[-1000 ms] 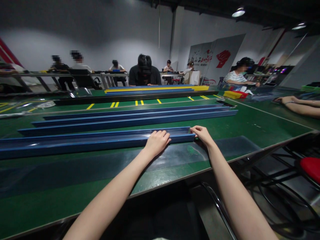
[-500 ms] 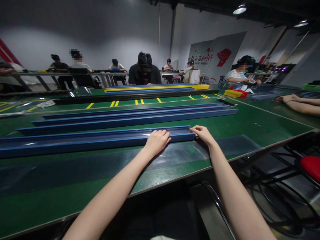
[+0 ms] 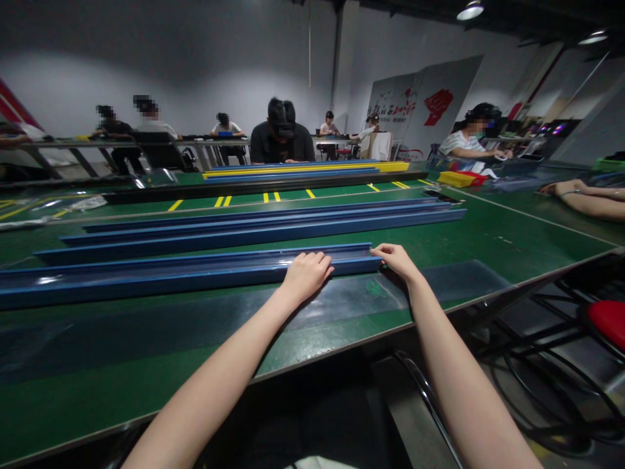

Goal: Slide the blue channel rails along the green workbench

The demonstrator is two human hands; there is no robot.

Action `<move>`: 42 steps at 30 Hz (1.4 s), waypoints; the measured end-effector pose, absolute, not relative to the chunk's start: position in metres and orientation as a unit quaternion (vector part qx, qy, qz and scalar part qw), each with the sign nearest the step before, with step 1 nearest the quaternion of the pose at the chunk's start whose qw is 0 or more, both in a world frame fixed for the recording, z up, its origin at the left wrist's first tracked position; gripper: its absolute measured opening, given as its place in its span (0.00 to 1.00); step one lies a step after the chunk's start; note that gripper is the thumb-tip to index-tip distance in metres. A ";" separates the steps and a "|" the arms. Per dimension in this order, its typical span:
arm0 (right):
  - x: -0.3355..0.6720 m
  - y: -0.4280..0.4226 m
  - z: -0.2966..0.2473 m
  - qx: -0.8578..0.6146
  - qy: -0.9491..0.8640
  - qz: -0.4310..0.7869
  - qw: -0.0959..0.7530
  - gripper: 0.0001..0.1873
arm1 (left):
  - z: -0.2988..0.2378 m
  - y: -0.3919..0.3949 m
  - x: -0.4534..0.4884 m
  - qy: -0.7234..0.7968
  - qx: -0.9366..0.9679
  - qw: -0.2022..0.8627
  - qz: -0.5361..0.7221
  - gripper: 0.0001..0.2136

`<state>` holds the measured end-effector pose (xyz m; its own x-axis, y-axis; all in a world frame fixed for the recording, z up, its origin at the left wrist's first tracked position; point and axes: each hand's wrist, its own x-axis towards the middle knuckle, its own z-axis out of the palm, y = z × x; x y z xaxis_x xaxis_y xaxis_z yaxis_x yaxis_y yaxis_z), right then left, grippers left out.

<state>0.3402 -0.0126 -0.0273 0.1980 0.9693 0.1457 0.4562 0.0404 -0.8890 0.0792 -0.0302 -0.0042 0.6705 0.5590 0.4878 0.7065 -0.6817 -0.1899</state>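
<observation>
A long blue channel lies across the green table, its open side up and its right end near the middle of the view. My left hand is closed over the channel's near wall, a little left of that end, with the fingertips inside. At the very end, my right hand pinches with thumb and forefinger; whether it grips the channel's edge or something small there is hidden. Under and in front of both wrists a clear plastic sheet lies flat.
More blue channels lie parallel just beyond. Farther back are a black strip and yellow strips. A yellow tray stands at the back right. Co-workers sit around; another person's forearms rest at far right. A red stool stands below.
Both my hands stay at nearly the same spots on the blue channel. The view has shifted very slightly, and the co-worker at the right has moved their hands a little.
</observation>
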 end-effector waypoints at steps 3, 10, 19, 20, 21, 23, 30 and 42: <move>0.340 -0.013 -0.027 -0.633 -0.563 0.284 0.449 0.15 | -0.003 -0.031 0.079 -0.353 -0.895 0.185 -0.198 0.08; 0.341 -0.013 -0.029 -0.656 -0.567 0.251 0.430 0.17 | -0.002 -0.031 0.079 -0.354 -0.896 0.186 -0.193 0.09; 0.343 -0.013 -0.029 -0.663 -0.582 0.227 0.412 0.19 | -0.003 -0.031 0.079 -0.356 -0.896 0.180 -0.194 0.09; 0.342 -0.013 -0.029 -0.664 -0.582 0.226 0.411 0.19 | -0.004 -0.031 0.079 -0.355 -0.896 0.180 -0.195 0.09; 0.342 -0.013 -0.029 -0.665 -0.582 0.226 0.411 0.19 | -0.004 -0.031 0.079 -0.355 -0.896 0.180 -0.195 0.09; 0.342 -0.013 -0.029 -0.668 -0.579 0.227 0.408 0.19 | -0.004 -0.030 0.079 -0.355 -0.896 0.181 -0.196 0.09; 0.342 -0.013 -0.029 -0.672 -0.575 0.227 0.407 0.18 | -0.004 -0.030 0.079 -0.359 -0.896 0.175 -0.194 0.09; 0.342 -0.013 -0.029 -0.672 -0.572 0.235 0.409 0.15 | -0.002 -0.031 0.079 -0.365 -0.899 0.159 -0.181 0.10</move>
